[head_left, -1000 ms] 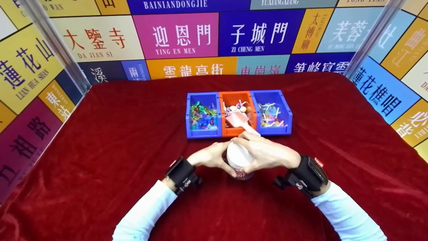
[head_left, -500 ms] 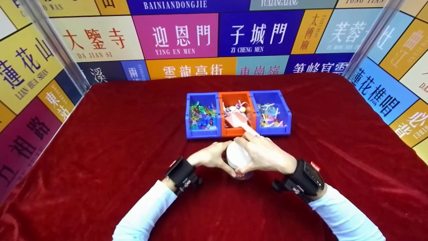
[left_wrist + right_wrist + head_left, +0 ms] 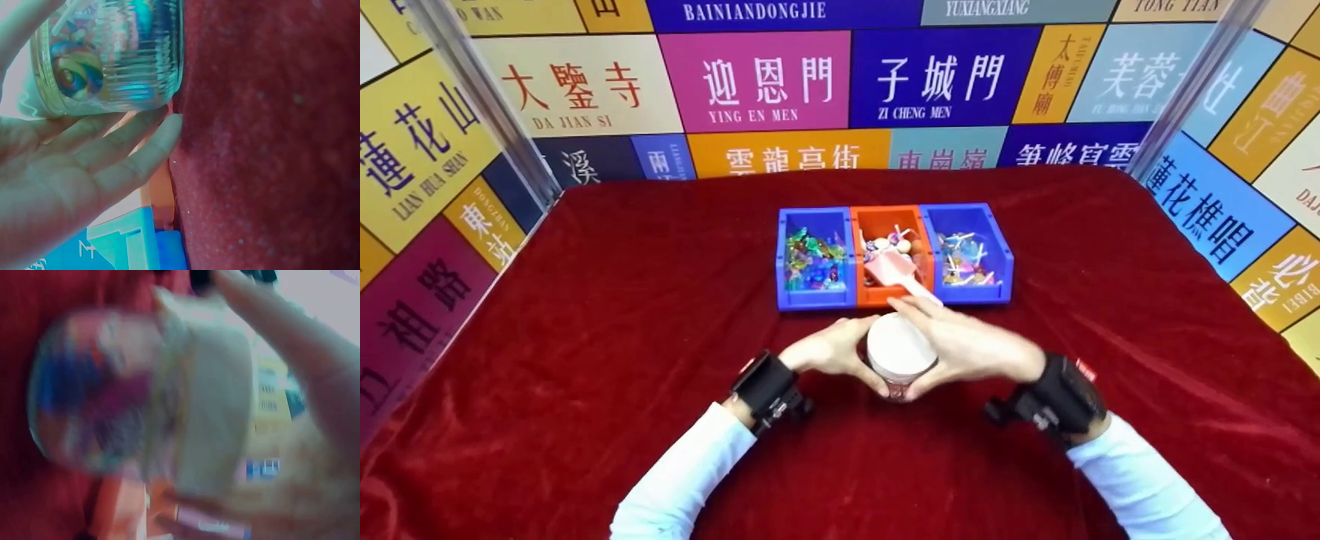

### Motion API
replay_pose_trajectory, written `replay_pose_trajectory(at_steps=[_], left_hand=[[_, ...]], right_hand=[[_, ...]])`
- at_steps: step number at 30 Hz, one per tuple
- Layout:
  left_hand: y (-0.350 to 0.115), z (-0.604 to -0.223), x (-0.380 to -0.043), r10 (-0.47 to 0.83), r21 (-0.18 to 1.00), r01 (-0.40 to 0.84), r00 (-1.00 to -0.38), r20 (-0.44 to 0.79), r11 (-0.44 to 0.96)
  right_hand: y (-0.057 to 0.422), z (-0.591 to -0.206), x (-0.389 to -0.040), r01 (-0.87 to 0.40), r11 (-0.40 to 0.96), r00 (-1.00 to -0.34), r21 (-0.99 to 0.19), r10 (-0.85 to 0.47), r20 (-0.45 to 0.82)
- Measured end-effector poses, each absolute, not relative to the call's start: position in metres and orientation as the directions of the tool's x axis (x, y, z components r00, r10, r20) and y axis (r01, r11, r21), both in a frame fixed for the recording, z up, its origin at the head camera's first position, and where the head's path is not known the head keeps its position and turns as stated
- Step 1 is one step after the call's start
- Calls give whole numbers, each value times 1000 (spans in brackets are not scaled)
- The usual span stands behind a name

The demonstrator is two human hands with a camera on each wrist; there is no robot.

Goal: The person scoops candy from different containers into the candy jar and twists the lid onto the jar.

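A clear ribbed jar point(image 3: 132, 67) with colourful candy-like pieces in it stands upright on the red cloth, and a white lid point(image 3: 898, 345) sits on its top. My left hand point(image 3: 829, 349) holds the jar from the left side, thumb in front and fingers behind. Around the lid from the right, my right hand point(image 3: 979, 346) has its thumb and fingers spread, with a gap between palm and lid. The right wrist view is blurred; there the lid point(image 3: 216, 399) lies between thumb and fingers, which look loose of it.
Behind the hands stand three joined bins: a left blue bin point(image 3: 817, 300), an orange bin point(image 3: 877, 298) and a right blue bin point(image 3: 997, 289), all with small colourful pieces. A pink scoop point(image 3: 892, 268) lies in the orange bin. Printed panels point(image 3: 765, 79) back the table.
My right hand has turned slightly with the lid, then loosened, its fingers lifting off the lid so that more of the white top shows. My left hand has stayed on the jar.
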State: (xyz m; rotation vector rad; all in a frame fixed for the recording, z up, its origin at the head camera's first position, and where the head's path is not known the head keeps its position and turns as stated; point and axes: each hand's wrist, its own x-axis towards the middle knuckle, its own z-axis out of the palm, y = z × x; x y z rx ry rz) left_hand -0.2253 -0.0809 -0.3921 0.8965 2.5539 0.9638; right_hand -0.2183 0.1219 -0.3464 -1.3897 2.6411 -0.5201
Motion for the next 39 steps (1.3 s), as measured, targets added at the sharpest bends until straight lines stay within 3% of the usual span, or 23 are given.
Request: replay_pose_trajectory(at_steps=[4, 6, 9, 19, 27, 32, 35, 39], left_hand=[[-80, -392, -226, 633, 685, 444, -774, -32, 578], [-80, -392, -226, 633, 692, 434, -773, -42, 576], [-79, -392, -226, 639, 689, 440, -768, -45, 577], [-79, -392, -224, 647, 675, 466, -762, -23, 572], [-80, -393, -222, 613, 667, 439, -789, -34, 602], [-79, -394, -224, 619, 667, 450, -785, -22, 594], [-79, -395, -225, 632, 681, 455, -775, -14, 574], [-79, -396, -227, 644, 695, 454, -765, -17, 557]], right_hand=[[127, -341, -237, -818, 364, -408, -446, -913, 3], [128, -341, -242, -814, 331, -367, -478, -930, -18], [128, -343, -243, -808, 324, -363, -492, -932, -16], [124, -351, -227, -785, 503, -559, -362, -827, 63], [115, -367, -205, -703, 680, -708, -208, -643, 291], [113, -366, -196, -618, 737, -786, -273, -578, 219], [120, -360, -203, -670, 654, -731, -350, -665, 156], [128, -351, -225, -777, 443, -535, -447, -839, 98]])
